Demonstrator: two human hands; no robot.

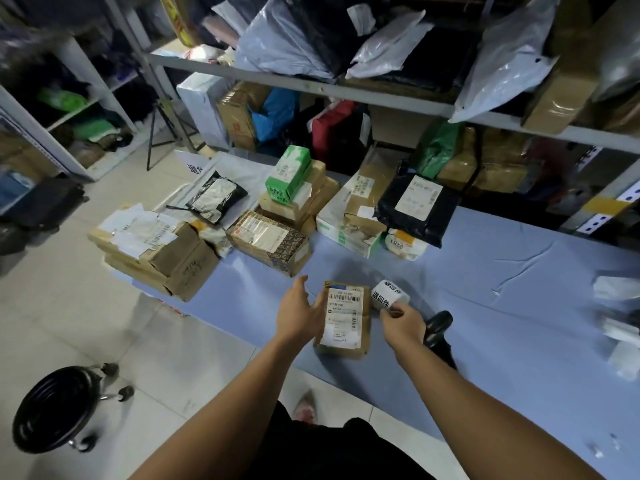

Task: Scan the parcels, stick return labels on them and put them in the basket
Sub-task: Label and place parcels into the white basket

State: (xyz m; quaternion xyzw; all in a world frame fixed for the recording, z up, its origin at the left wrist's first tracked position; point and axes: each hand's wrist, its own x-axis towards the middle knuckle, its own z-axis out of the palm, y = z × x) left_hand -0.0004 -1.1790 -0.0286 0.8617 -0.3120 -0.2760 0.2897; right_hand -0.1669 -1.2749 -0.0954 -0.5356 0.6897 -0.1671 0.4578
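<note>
A small brown parcel (344, 318) with a white shipping label lies on the blue table (485, 323) in front of me. My left hand (299, 311) rests against its left side with fingers relaxed. My right hand (403, 322) pinches the loose end of a white roll of return labels (388, 293) printed with black characters, just right of the parcel. A black handheld scanner (438, 327) lies on the table behind my right wrist, partly hidden by it.
Several parcels are stacked at the table's far side: brown boxes (156, 247), a taped box (270, 240), a green carton (289, 174), a black bag (417, 204). Metal shelves (346, 86) full of parcels stand behind. A black stool (59, 408) stands on the floor, left.
</note>
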